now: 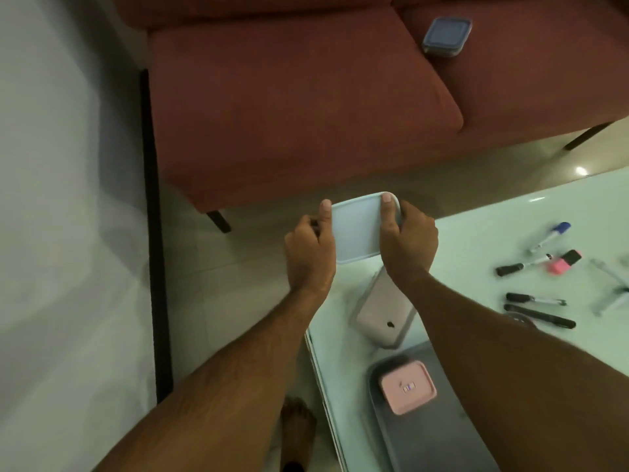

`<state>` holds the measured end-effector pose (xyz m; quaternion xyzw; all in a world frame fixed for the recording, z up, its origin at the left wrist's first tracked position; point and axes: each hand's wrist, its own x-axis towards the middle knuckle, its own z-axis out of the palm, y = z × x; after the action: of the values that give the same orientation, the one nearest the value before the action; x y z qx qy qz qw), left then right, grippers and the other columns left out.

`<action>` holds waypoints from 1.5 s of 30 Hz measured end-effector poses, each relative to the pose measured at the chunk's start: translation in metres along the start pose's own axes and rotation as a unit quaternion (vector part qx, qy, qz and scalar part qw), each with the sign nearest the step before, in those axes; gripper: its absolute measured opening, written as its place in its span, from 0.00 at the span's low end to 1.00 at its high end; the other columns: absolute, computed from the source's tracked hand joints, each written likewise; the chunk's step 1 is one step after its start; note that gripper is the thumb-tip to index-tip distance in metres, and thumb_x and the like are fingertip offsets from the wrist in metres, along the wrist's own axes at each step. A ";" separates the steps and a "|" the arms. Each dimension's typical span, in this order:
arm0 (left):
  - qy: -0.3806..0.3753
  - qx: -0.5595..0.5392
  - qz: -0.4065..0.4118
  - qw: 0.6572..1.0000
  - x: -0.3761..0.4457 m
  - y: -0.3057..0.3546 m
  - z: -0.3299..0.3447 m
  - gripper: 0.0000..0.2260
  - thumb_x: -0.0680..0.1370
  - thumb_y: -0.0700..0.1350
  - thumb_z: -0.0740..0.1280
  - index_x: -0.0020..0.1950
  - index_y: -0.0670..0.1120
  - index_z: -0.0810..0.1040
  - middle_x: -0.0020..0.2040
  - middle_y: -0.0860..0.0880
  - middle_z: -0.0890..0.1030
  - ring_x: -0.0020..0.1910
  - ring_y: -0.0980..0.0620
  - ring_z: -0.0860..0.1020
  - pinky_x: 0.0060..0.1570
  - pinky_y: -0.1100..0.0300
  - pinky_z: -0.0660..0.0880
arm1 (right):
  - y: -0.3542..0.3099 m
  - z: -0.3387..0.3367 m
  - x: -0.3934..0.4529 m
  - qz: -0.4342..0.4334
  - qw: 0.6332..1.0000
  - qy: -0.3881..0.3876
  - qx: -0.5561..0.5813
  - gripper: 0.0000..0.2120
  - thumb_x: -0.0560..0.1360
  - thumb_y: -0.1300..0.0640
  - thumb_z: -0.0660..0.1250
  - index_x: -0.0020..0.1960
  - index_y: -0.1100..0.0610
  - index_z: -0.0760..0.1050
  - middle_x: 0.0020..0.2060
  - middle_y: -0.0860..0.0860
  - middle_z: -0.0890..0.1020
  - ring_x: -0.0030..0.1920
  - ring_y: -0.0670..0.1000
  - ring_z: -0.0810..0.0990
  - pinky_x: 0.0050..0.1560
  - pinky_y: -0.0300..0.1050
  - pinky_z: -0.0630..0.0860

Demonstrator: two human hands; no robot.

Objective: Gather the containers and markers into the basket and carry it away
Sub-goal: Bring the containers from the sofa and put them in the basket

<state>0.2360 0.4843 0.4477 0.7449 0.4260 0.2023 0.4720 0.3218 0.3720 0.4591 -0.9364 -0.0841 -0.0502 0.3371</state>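
Fingers of both the left hand (308, 248) and right hand (410, 241) clasp a pale lid (357, 228) above the table (476, 233) edge, thumbs on top.

A: What is the person wearing on the arms?

B: Nothing that shows. Both forearms are bare from the lower edge of the picture up to the wrists, with no sleeve, cuff, watch or band on either. Fine hair runs along the forearms.

A: And the hands?

B: The left hand (308, 253) and the right hand (408, 243) are bare too: no gloves, no rings that can be made out. The thumbnails are short and plain.

A: Anything else of the body?

B: One bare foot (296, 427), just left of the desk (476, 240) edge, on the floor. No shoe or sock. Its toes are blurred.
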 end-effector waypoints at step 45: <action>-0.079 0.326 -0.090 0.938 -0.361 -0.040 0.065 0.40 0.76 0.46 0.74 0.81 0.43 0.53 0.74 0.40 0.68 0.70 0.40 0.73 0.63 0.47 0.78 | 0.223 -0.140 -0.204 -0.046 0.936 -0.337 -0.093 0.20 0.86 0.48 0.57 0.67 0.63 0.73 0.59 0.60 0.82 0.55 0.60 0.82 0.53 0.50 0.77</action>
<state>0.0637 0.1593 0.4178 0.8302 0.4950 -0.0507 0.2514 0.1596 0.0880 0.3967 -0.9205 -0.2309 0.2449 0.1982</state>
